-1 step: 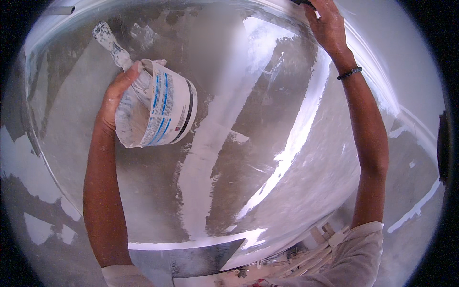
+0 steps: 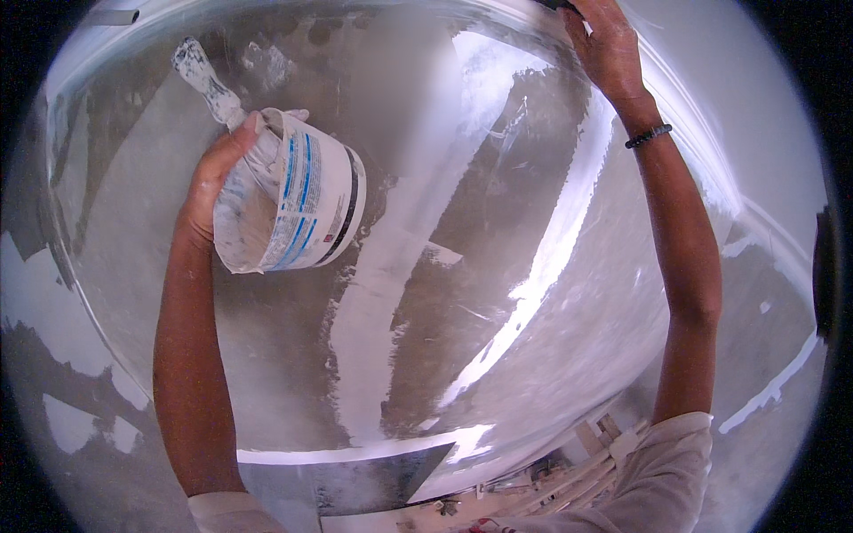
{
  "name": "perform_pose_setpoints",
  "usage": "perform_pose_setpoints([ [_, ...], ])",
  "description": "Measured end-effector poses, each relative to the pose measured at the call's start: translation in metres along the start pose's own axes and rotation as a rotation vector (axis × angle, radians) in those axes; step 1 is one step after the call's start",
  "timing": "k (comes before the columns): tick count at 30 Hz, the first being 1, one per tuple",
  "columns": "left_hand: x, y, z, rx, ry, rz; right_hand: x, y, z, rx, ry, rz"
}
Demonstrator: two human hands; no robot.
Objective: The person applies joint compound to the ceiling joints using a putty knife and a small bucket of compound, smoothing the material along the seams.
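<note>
My left hand [image 2: 224,164] is closed on the rim of a white plastic bucket [image 2: 320,200] with blue printing, tilted so its mouth faces left. White, putty-like smears coat the inside. Under the same hand, a putty-crusted tool handle [image 2: 206,84] sticks out up and to the left; its other end runs into the bucket's mouth and I cannot tell its kind. High at the right, my right hand [image 2: 611,53] reaches to the top edge of the view, fingers bent round a dark object [image 2: 556,4] that is mostly cut off. A dark beaded bracelet [image 2: 649,136] circles that wrist.
Behind my hands spreads a grey surface [image 2: 462,231] with broad white filler bands [image 2: 373,302]. A white moulding [image 2: 702,133] runs along the upper right. A pipe end [image 2: 111,18] shows at upper left. Low at the right lie long boards [image 2: 569,489] and scattered clutter.
</note>
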State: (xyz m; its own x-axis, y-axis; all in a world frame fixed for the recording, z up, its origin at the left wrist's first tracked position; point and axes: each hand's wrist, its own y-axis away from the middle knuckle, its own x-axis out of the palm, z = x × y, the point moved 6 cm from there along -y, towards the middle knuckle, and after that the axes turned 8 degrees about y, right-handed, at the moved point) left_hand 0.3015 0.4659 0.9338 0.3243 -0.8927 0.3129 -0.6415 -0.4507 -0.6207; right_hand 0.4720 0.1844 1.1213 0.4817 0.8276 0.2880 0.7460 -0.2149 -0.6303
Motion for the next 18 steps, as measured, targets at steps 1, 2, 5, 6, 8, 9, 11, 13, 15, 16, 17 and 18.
perform_pose_setpoints([
  [1, 0.0, 0.0, -0.001, 0.013, -0.005, 0.0, 0.002, 0.004, -0.002, -0.023, 0.037, -0.002],
  [2, 0.0, 0.0, -0.002, 0.025, -0.009, -0.001, 0.005, 0.01, -0.005, -0.046, 0.074, -0.004],
  [5, -0.003, -0.002, 0.001, 0.022, -0.013, -0.008, 0.023, 0.043, -0.043, 0.049, 0.214, 0.107],
  [6, -0.006, -0.003, 0.003, 0.012, -0.013, -0.016, 0.019, 0.049, -0.048, 0.091, 0.137, 0.144],
  [8, -0.003, -0.007, 0.008, 0.011, 0.023, 0.011, 0.008, 0.083, -0.08, 0.133, 0.16, 0.165],
  [9, -0.003, -0.009, 0.01, 0.011, 0.043, 0.026, -0.003, 0.098, -0.093, 0.146, 0.217, 0.182],
  [11, -0.008, -0.005, 0.002, 0.042, -0.008, 0.017, -0.014, 0.117, -0.102, 0.297, 0.208, 0.16],
  [13, -0.003, -0.006, 0.004, 0.041, -0.012, 0.045, -0.034, 0.139, -0.112, 0.566, 0.132, 0.141],
  [15, 0.004, 0.001, -0.002, 0.036, -0.01, 0.06, -0.028, 0.148, -0.1, 0.788, -0.185, 0.086],
  [16, 0.003, 0.0, 0.0, 0.038, -0.004, 0.043, -0.022, 0.148, -0.087, 0.959, -0.464, 0.019],
  [17, -0.002, 0.0, 0.0, 0.045, -0.003, 0.021, -0.017, 0.143, -0.066, 1.069, -0.64, -0.021],
  [18, -0.002, -0.002, 0.001, 0.048, 0.002, 0.01, -0.012, 0.142, -0.055, 1.137, -0.801, -0.071],
])
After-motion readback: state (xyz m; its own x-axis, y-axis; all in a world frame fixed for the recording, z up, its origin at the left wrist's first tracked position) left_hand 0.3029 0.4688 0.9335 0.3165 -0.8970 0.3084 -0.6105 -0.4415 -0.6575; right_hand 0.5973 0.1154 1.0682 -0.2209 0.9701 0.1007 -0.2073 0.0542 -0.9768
